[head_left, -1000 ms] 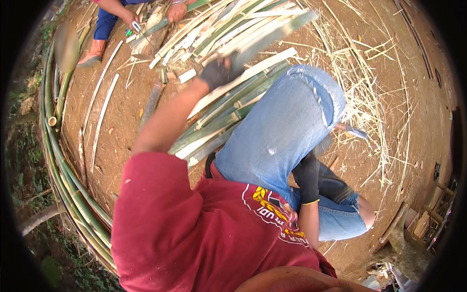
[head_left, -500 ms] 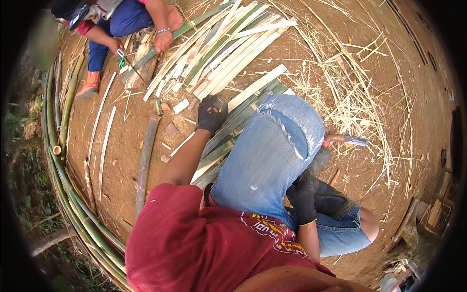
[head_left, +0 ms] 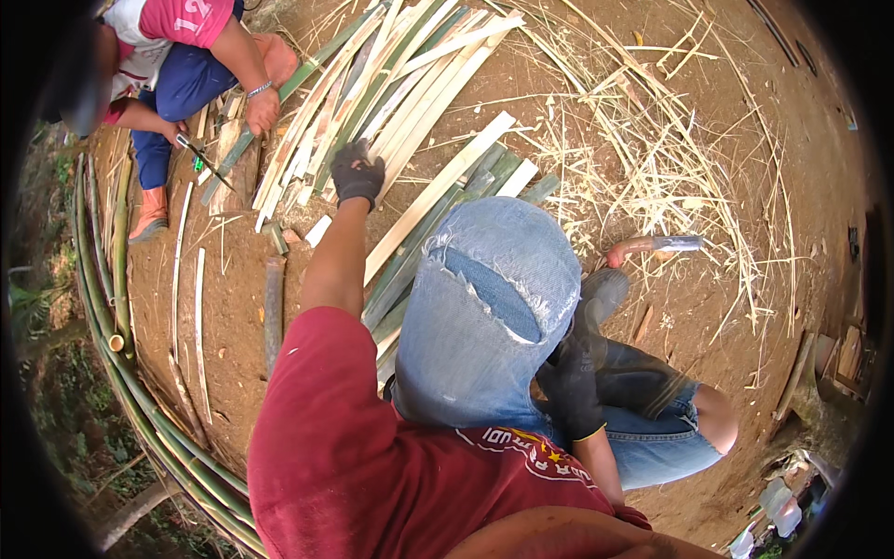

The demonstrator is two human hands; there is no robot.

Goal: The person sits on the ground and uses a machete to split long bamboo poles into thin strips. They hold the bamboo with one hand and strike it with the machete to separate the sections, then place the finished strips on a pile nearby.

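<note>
My left hand (head_left: 358,175), in a dark work glove, reaches forward to the near ends of a pile of split bamboo strips (head_left: 438,93). Its fingers look apart, slightly blurred, and I see nothing held in them. A second bundle of bamboo strips (head_left: 419,224), pale and green, lies beside and partly under my raised left knee. My right hand (head_left: 570,391), gloved too, is low between my legs, with its fingers hidden behind the jeans. Beyond the boot on my right lies a knife (head_left: 656,247) with a curved wooden handle.
Across from me at the far left, another person's hands (head_left: 264,110) work a bladed tool (head_left: 207,160) at a bamboo piece over a wooden block. Thin bamboo shavings (head_left: 643,177) litter the right side. Long green bamboo poles (head_left: 140,391) curve along the left edge.
My left hand has moved forward and left, off the near bundle to the far pile. My right hand stays low by my legs. The view has shifted slightly.
</note>
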